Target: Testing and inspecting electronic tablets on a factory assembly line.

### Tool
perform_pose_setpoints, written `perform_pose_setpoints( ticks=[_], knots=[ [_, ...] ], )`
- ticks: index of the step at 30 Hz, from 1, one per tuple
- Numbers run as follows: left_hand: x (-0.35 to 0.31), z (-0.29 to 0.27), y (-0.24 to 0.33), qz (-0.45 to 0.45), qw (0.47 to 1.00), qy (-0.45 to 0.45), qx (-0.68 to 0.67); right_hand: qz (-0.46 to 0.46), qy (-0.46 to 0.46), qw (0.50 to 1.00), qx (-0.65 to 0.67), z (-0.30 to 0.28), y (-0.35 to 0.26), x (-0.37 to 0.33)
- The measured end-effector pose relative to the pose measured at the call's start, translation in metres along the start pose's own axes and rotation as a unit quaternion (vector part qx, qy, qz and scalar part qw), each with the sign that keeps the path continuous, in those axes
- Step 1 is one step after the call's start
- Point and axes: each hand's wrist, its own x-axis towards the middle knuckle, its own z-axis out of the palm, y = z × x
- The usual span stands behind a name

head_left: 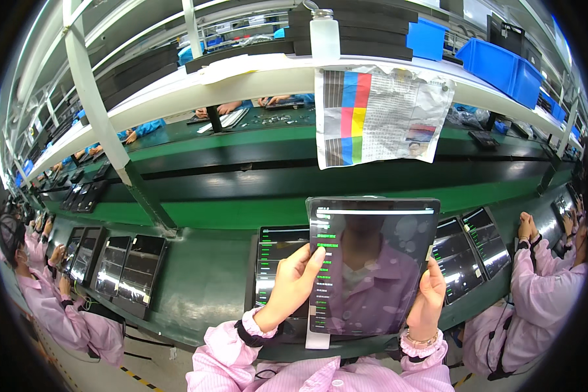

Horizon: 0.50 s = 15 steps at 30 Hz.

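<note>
A dark-screened tablet [372, 274] is held upright in front of me, tilted back, with rows of small green and white text down its left side. My left hand [291, 282] is closed at its left edge, the thumb lying over the screen's border. On the opposite edge, my right hand [428, 295] grips the lower right side with fingers partly hidden behind it. A pale strip [317, 340] hangs below its lower left corner. Behind it, on the green bench, lies another lit tablet [282, 238], partly covered by my left hand and the held one.
More tablets [469, 251] rest to the right and a further pair [130, 268] to the left. Co-workers in pink sit at both sides. A shelf [261, 78] crosses above, carrying a white bottle [325, 38] and blue bins [503, 68]; a printed sheet [385, 117] hangs from it.
</note>
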Motion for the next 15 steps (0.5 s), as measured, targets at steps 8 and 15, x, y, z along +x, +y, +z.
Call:
perform_pose_setpoints(
  ticks=[8,15],
  knots=[
    [-0.028,0.008,-0.042,-0.047,0.961,-0.041,0.269,0.016,0.034,0.996,-0.083,-0.053,-0.002,0.008],
    [-0.075,0.032,-0.088,0.074,0.77,-0.126,0.621,0.102,0.045,0.984,-0.139,-0.118,0.036,0.061]
  ],
)
